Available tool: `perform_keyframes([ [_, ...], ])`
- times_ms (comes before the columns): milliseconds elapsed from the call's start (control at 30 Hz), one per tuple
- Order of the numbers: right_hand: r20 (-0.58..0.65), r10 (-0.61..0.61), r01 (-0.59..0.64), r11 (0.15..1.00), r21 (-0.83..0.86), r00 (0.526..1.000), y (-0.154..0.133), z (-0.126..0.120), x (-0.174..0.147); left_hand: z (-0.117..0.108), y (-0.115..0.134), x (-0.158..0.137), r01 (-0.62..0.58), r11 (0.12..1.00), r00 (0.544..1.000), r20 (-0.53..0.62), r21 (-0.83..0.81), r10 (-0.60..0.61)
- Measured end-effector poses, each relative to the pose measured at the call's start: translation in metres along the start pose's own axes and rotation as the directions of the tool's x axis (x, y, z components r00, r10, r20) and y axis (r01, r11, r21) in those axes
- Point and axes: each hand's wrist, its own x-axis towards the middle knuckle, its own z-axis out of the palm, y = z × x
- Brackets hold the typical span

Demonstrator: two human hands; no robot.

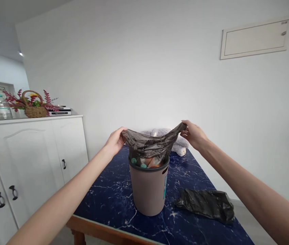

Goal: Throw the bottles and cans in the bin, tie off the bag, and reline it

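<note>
A grey-brown trash can [148, 190] with a dark rim stands upright on the table. Out of its mouth rises a thin, see-through black garbage bag [149, 144], stretched wide between my two hands. My left hand [115, 140] pinches the bag's upper left edge. Higher up on the other side, my right hand [193, 134] grips the upper right corner. Through the film, teal bottle caps [143, 165] and some crumpled, clear and orange-brown trash show inside the can. A second black plastic bag [207, 204] lies crumpled and flat on the table, right of the can.
The table [108, 194] has a blue marbled top and a wooden frame. Behind the bag lies a grey plush toy [178, 149] against the wall. A white cabinet [37, 149] at the left bears a flower basket [35, 110] and a plastic bottle [2, 107].
</note>
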Motion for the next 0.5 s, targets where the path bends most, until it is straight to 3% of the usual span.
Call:
perform_keyframes([
  [233,0.02,-0.035,0.034,0.997,0.067,0.999,-0.003,0.0,0.013,0.002,0.001,0.01,-0.061,0.997,0.996,-0.075,-0.049,0.057],
  [500,0.005,0.026,-0.027,0.992,0.123,1.0,0.023,0.005,0.042,0.027,-0.023,0.032,-0.081,0.991,0.992,-0.1,-0.102,0.071],
])
